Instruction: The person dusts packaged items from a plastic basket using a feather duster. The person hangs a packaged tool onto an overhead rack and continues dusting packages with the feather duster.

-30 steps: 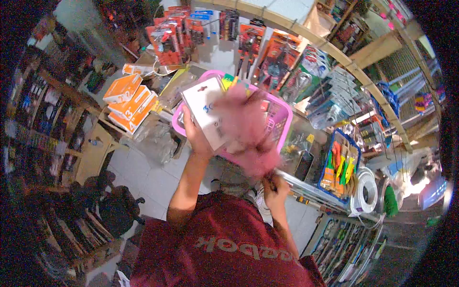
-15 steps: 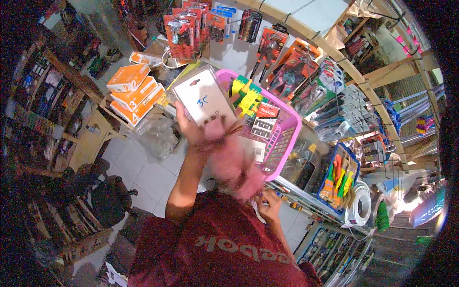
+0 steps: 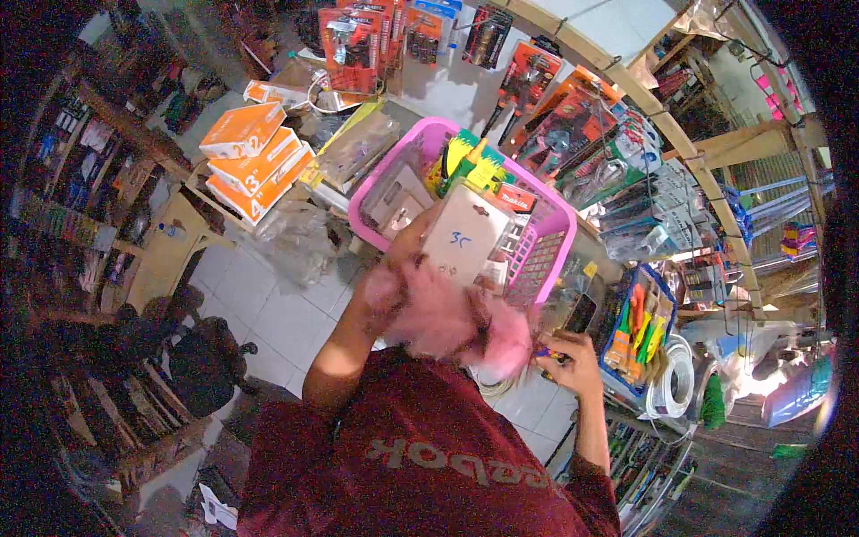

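My left hand (image 3: pixel 413 240) grips the left edge of a flat white blister pack (image 3: pixel 467 231) with "35" written on it in blue. This pack is over the front of a pink plastic basket (image 3: pixel 548 297). A pink fluffy duster (image 3: pixel 506 345), smeared by motion, covers part of the left hand and the pack's lower end. At its right end, my right hand (image 3: pixel 573 360) is closed around its handle, which is mostly hidden. Inside the basket are a green-bristled brush with yellow packaging (image 3: pixel 483 170), a red-topped Makita pack (image 3: pixel 515 201) and a pale card pack (image 3: pixel 394 201).
Orange boxes (image 3: pixel 246 166) are stacked left of the basket, above a crumpled clear bag (image 3: pixel 295 237). Packaged tools (image 3: pixel 528 85) hang at the back. On the right stand a blue basket of colourful-handled brushes (image 3: pixel 637 336) and a white hose coil (image 3: pixel 669 380).
The white pack has moved right and toward me, uncovering the basket's left side. My right hand has moved right and up, and the duster has shifted with it.
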Demonstrator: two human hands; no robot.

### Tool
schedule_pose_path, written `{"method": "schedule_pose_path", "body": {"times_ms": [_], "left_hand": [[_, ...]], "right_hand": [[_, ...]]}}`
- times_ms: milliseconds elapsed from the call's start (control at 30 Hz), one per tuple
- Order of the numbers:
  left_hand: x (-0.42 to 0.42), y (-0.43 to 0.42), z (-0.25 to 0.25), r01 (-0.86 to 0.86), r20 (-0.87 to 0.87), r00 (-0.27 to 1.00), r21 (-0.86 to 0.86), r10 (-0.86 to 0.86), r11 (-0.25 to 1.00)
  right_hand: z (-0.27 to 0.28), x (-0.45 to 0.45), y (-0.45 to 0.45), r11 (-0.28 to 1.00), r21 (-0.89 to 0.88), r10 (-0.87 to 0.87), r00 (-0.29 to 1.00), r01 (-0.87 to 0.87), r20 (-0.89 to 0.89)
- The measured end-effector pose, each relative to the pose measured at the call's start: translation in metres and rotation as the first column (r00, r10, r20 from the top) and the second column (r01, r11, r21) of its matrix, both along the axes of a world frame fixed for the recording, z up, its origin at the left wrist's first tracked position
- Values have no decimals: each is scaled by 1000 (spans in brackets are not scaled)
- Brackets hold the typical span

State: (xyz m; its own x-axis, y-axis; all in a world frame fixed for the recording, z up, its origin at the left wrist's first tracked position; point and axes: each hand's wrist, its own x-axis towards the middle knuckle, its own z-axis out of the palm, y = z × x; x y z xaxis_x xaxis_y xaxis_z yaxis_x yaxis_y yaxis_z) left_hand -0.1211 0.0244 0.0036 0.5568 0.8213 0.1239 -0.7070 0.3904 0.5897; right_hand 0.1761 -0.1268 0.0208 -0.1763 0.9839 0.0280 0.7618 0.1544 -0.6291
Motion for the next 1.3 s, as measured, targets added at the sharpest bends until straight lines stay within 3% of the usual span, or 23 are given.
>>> {"method": "schedule_pose_path", "body": {"times_ms": [33,100,167,200,300,400,433,467,500,533,567,633,700,733,833,867,900,933,1000,1100,1133,1233,1300], "left_hand": [[-5,-1,7,77,87,993,21,-78,997],[1,10,-7,182,51,983,-244,-174,953],[6,16,-28,84,-188,976,-142,-111,986],[8,18,-22,-21,-373,926,128,67,992],[2,8,7,15,-168,984,-254,-59,967],[1,11,-13,90,-104,987,-272,-122,958],[2,13,-18,31,-164,985,-169,-59,985],[2,15,-23,-24,-216,976,-58,11,998],[2,18,-24,-74,-259,962,58,87,996],[-5,10,6,49,-260,956,-317,-137,947],[-6,11,6,92,-218,963,-289,-159,953],[-7,12,6,182,-139,966,-233,-218,955],[-1,7,10,89,-265,951,-250,-157,964],[3,5,13,43,-329,936,-249,-126,968],[16,13,-10,132,-259,939,-334,-226,933],[21,18,-28,200,-186,940,-374,-285,906],[26,20,-36,269,-112,933,-411,-341,871],[31,7,8,34,-331,917,-494,-224,869],[44,5,7,95,-268,942,-365,-203,926],[58,13,-20,153,-318,915,-298,-249,942],[62,19,-31,167,-361,892,-297,-272,940],[76,15,-24,149,-371,893,-287,-253,946],[86,7,-11,126,-376,896,-295,-236,947]], "right_hand": [[6,-1,1,998,-43,42,999,-42,18],[-6,12,6,984,170,-64,998,59,25],[-18,19,11,908,376,-181,983,184,-43],[-7,16,8,971,207,-126,992,123,4],[4,3,8,997,41,65,998,-65,-4],[-9,11,13,933,337,-137,990,122,22],[-13,14,16,872,455,-199,980,181,-10],[-7,21,9,975,142,-176,984,172,15],[-2,20,7,991,83,-110,994,109,15],[0,18,5,999,21,-46,999,46,9],[0,18,1,999,-41,13,1000,-13,-2],[-13,27,-2,992,100,-87,995,82,52],[-18,32,0,938,208,-275,961,276,-35],[-16,33,-4,938,230,-276,960,257,52],[9,31,-9,971,-236,28,1000,-29,-6],[24,25,-7,965,-254,44,998,-56,-51],[17,34,-14,981,-182,-70,997,63,-35],[3,50,-24,977,-110,-184,983,180,-24],[-9,68,-34,930,55,-365,931,364,3],[3,69,-46,954,-163,-263,963,251,-57],[-1,74,-46,986,-160,-53,993,36,-103],[16,83,-54,980,-139,-153,987,145,-46],[-6,107,-69,947,-68,-320,945,315,-76]]}}
